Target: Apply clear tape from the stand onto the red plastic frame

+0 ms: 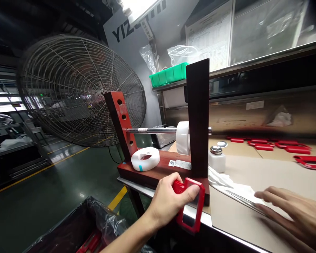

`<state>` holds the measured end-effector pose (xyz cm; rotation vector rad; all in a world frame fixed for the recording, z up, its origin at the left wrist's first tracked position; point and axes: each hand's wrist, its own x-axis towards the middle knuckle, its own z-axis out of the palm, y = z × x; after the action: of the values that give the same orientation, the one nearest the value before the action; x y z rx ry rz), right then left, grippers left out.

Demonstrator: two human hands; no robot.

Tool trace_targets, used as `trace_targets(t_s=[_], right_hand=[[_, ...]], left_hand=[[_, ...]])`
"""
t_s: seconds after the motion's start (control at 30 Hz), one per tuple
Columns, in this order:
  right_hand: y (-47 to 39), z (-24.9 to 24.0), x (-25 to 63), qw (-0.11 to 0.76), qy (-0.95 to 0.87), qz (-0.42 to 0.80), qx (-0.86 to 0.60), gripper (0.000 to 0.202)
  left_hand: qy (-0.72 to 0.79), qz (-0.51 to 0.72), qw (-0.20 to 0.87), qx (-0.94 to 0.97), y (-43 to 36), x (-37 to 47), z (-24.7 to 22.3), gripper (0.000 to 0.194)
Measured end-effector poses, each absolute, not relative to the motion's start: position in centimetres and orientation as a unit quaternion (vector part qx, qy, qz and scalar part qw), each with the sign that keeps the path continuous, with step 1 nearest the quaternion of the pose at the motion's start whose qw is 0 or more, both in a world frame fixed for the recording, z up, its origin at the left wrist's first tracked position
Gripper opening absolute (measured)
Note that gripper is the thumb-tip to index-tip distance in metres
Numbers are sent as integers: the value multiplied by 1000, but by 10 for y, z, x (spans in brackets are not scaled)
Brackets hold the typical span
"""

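Note:
My left hand grips a red plastic frame part at the near edge of the bench, thumb on its top bar. My right hand lies flat, fingers spread, on a white cloth and touches a thin metal tool lying there. Just behind my left hand stands a dark red wooden reel stand with a steel rod carrying a white tape roll. A second white tape roll rests on the stand's base.
A small white dispenser bottle stands by the stand. Several red parts lie along the back of the cardboard-covered bench. A green bin sits on the shelf. A big fan stands left. A bin with a black bag is below.

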<state>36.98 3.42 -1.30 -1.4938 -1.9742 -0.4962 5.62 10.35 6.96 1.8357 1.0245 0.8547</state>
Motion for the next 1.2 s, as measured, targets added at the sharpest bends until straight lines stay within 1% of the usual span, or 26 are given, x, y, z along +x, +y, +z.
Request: trace_targets(t_s=[0.03,0.07,0.13,0.2,0.27,0.37,0.47,0.53,0.6,0.67,0.73,0.8,0.87,0.93,1.0,1.03,1.1,1.17,1.2], right_hand=[[32,-7,363,299,-751,-144,-571,13],[29,1,353,313,-748,-97,-577,14],[23,20,326,397,-720,-7,-569,14],[19,40,297,451,-689,96,-559,23],[18,56,275,463,-678,203,-534,27],[20,64,261,436,-683,321,-490,31],[24,59,262,403,-706,368,-452,30],[24,54,263,394,-719,368,-438,28],[24,50,263,400,-736,340,-427,24],[21,48,260,415,-763,280,-408,17],[19,48,256,432,-788,207,-388,12],[17,49,251,441,-803,138,-377,11],[17,50,247,439,-817,61,-368,10],[20,49,243,418,-838,-30,-350,9],[25,48,239,389,-854,-106,-330,9],[28,46,236,377,-859,-130,-322,9],[34,43,230,373,-857,-156,-319,10],[42,39,226,401,-846,-146,-321,10],[46,39,225,424,-837,-117,-327,11]], left_hand=[[406,340,418,738,101,57,69,49],[401,337,414,745,99,57,69,49],[389,328,405,760,95,59,69,51],[373,323,379,783,91,59,70,52],[347,327,326,816,87,59,70,53],[268,350,218,871,84,55,70,54],[185,374,92,904,84,52,70,51],[149,376,10,914,84,51,70,49],[128,383,-52,913,86,50,69,49],[122,407,-79,902,87,47,68,50],[138,441,-49,886,87,41,65,57],[200,461,31,864,86,34,62,64],[290,447,152,832,84,28,60,58],[364,407,285,788,82,25,60,51],[396,368,403,739,82,28,62,53],[402,361,442,716,83,30,63,53],[411,366,463,695,87,34,65,46],[422,386,419,705,94,36,67,32],[429,397,386,714,98,37,68,26]])
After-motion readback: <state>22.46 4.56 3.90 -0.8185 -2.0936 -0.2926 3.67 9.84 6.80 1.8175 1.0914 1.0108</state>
